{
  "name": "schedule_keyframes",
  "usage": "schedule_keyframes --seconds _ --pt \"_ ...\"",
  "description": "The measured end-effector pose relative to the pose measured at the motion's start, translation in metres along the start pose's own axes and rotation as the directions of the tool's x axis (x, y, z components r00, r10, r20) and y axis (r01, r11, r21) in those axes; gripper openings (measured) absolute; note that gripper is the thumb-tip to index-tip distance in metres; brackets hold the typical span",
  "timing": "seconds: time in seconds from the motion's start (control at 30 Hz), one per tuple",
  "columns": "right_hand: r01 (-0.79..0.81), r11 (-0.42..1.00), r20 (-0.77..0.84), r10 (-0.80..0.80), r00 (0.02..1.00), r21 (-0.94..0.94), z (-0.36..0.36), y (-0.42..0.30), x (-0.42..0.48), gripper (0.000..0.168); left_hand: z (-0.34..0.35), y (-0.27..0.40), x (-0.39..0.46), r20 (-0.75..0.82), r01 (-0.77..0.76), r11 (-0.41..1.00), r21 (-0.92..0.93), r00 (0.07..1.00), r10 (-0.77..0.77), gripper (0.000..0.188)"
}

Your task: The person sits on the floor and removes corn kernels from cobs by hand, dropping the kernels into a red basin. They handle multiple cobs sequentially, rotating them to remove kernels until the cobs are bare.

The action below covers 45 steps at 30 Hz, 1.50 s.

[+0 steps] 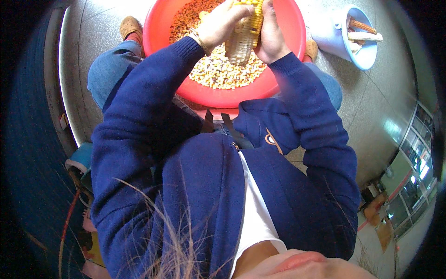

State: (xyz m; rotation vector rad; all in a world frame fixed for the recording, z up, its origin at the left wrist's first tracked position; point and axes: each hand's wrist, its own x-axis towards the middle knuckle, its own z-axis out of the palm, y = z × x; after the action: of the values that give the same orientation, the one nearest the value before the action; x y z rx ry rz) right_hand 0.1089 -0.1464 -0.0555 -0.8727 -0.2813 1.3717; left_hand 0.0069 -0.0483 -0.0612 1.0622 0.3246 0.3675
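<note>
My left hand (223, 26), with a bracelet at the wrist, and my right hand (272, 36) grip corn from both sides over a red plastic basin (223, 99). The corn cob (240, 45) shows a mostly stripped, pale part pointing down; rows of yellow kernels (258, 21) line its right side. Whether this is one ear or two held together, I cannot tell. Loose corn kernels (223, 75) cover the basin's bottom, yellow and dark ones mixed, looking orange-brown at upper left. The top of the corn is cut off by the picture's edge.
A light blue bucket (331, 35) with several stripped corn cobs (364, 36) stands right of the basin on the speckled floor (362, 94). My knees and slippered feet flank the basin. A teal object (82, 155) lies at far left.
</note>
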Motion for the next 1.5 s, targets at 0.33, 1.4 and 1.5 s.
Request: schedule_keyframes --seconds 0.33,1.4,1.5 --pt "0.055 0.997 -0.032 -0.053 0.998 0.048 -0.008 0.002 -0.001 0.054 0.007 0.012 -0.005 0.010 -0.064 0.878 0.474 0.998 0.067 0.038" --pt "-0.012 0.990 -0.054 0.004 0.999 -0.141 -0.029 -0.009 -0.001 0.039 0.018 0.027 -0.011 0.029 -0.080 0.705 0.705 0.996 0.084 0.053" --pt "0.030 0.989 0.001 -0.030 1.000 -0.144 -0.033 -0.007 0.001 0.038 0.005 0.008 -0.002 -0.011 -0.009 0.952 0.305 1.000 0.013 0.051"
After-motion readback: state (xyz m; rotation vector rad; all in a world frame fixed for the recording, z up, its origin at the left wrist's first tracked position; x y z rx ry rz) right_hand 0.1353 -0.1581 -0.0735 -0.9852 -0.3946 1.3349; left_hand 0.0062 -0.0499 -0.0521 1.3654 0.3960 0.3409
